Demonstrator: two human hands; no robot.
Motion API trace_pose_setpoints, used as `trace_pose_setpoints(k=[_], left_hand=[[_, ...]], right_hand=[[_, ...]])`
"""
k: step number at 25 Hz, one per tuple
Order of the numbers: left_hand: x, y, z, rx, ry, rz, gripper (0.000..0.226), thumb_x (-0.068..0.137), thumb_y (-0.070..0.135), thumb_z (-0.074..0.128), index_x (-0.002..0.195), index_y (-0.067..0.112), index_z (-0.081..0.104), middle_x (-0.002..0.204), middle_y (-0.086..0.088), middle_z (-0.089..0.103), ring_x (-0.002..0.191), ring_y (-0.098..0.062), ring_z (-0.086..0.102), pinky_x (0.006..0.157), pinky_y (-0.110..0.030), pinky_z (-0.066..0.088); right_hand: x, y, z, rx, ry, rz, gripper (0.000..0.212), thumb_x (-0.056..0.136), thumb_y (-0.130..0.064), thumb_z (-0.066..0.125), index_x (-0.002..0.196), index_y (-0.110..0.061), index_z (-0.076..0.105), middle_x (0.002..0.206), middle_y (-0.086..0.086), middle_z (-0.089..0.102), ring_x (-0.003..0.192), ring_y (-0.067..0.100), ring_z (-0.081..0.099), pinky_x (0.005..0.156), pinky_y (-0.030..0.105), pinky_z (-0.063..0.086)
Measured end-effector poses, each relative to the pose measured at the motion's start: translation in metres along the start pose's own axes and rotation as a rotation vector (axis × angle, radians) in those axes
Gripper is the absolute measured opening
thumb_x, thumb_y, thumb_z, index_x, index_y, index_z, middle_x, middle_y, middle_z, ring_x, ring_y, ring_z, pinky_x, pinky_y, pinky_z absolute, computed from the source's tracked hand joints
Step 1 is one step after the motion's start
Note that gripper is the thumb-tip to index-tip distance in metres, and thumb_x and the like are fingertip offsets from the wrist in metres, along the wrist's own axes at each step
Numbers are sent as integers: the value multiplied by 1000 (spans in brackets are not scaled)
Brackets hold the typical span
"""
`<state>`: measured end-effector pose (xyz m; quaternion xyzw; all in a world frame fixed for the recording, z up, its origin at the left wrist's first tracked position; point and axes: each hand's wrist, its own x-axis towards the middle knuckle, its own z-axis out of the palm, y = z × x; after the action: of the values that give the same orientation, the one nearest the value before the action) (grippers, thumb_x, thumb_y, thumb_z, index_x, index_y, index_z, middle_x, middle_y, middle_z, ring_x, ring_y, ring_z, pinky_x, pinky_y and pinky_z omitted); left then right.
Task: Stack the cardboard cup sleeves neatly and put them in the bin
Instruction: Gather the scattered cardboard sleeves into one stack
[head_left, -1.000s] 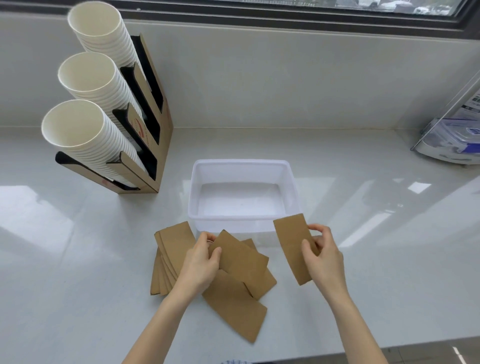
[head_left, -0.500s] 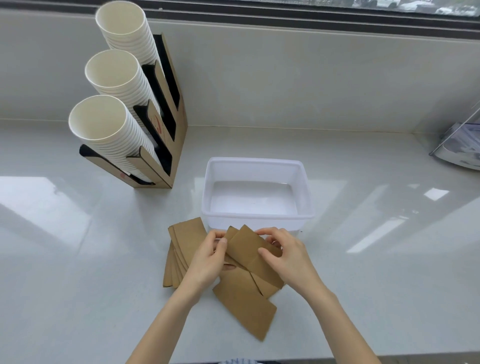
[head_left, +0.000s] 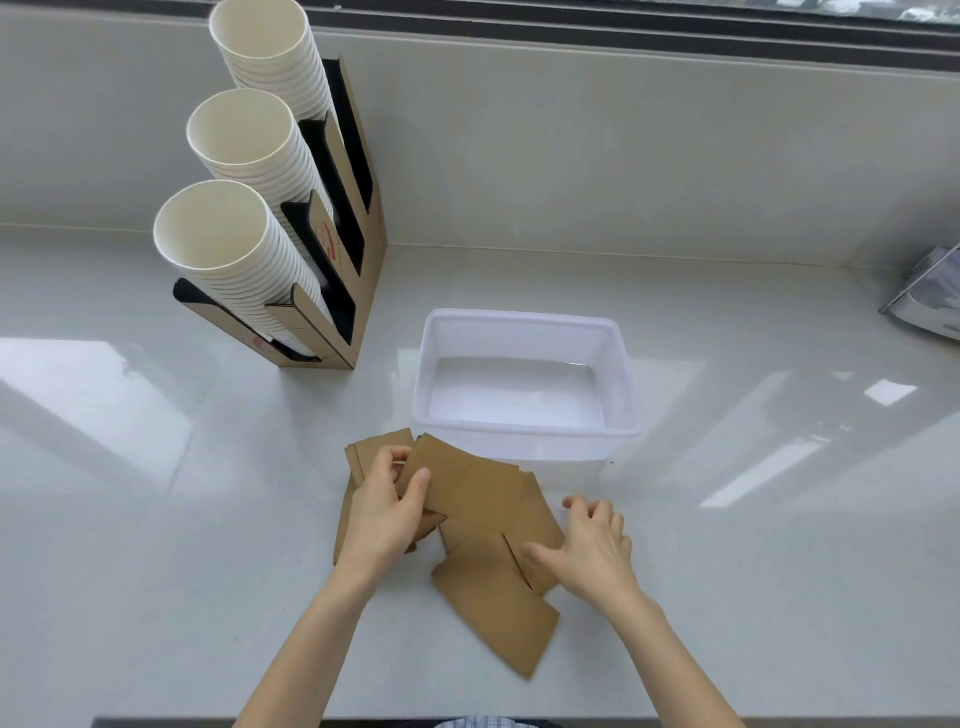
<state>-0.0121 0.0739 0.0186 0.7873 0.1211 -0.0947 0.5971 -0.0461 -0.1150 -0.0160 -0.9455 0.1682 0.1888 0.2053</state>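
Observation:
Several flat brown cardboard cup sleeves lie on the white counter just in front of the white plastic bin (head_left: 621, 364), which holds nothing. My left hand (head_left: 387, 512) pinches the left end of the topmost sleeves (head_left: 478, 491), lifting them slightly. My right hand (head_left: 589, 553) rests over the right end of a lower sleeve (head_left: 540, 558), fingers spread and thumb on the cardboard. One more sleeve (head_left: 493, 608) lies loose, nearest to me. A small fanned pile of sleeves (head_left: 363, 452) sticks out behind my left hand.
A cardboard cup dispenser (head_left: 337, 249) with three stacks of white paper cups (head_left: 228, 249) stands at the back left. A grey object (head_left: 930, 291) sits at the right edge. A wall and window ledge run along the back.
My right hand laid its sleeve onto the ones in my left hand, then slid right and down to the lower sleeve's end. The view has shifted, so everything sits further right.

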Motion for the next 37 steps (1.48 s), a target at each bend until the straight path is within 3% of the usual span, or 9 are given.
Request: trace_pose_setpoints(k=[2,4,10,12,17,22,28,34,37], left_hand=[[1,-3,-3,34,16,-8,12,88,20,48,89,32,47,110,-10,61,100,-29,62,78,-46,57],[1,-2,-5,43,30,-11,10,88,21,48,94,29,46,110,-12,61,99,-30,61,83,-50,53],[1,6,-9,-8,86,15,11,90,15,46,99,20,45,105,-7,58,94,-26,59,78,-34,50],[2,7,-12,-15,101,15,12,90,14,44,101,18,45,108,-9,58,97,-29,59,83,-41,51],[2,11,-13,-31,109,13,13,91,12,40,104,14,42,103,-4,52,87,-20,56,61,-21,48],[-1,13,-5,-36,34,-4,16,92,12,38,108,14,42,99,-1,53,82,-11,56,63,-24,50],[-9,16,7,-121,-52,-46,11,94,18,35,103,18,42,89,6,55,80,-7,57,66,-24,52],[-11,10,5,-99,-45,6,16,90,18,47,105,18,42,93,4,58,80,-11,62,56,-16,54],[-10,9,-3,-120,53,10,15,90,17,47,104,20,41,89,9,55,77,-21,63,47,-14,51]], right_hand=[[0,-2,5,-16,-14,34,62,74,-43,64,120,-10,39,127,11,35,120,29,33,98,34,34],[3,-3,6,16,0,54,56,74,-37,66,115,-9,41,124,11,37,119,29,35,96,34,35],[1,3,-7,503,-9,3,25,85,-10,50,106,-16,40,96,6,58,76,22,57,68,35,48],[-2,5,-18,631,27,-39,22,86,-8,47,105,-21,45,93,2,57,69,17,54,58,26,44],[-9,6,-44,774,111,-118,22,85,-7,45,93,-25,55,78,-2,53,65,13,48,47,9,37],[-14,-10,-51,790,42,-257,30,85,-7,46,85,-36,58,75,-8,56,61,0,51,50,6,39],[-14,-34,-42,672,64,-373,23,86,-15,53,97,-33,60,93,-23,57,94,-5,54,67,-3,40],[-12,-41,-32,595,152,-441,24,86,-17,55,110,-22,57,99,-13,51,88,-13,47,73,-5,35],[-14,-37,-26,571,195,-406,29,88,-22,54,116,-22,50,106,-6,45,88,-4,47,71,4,37]])
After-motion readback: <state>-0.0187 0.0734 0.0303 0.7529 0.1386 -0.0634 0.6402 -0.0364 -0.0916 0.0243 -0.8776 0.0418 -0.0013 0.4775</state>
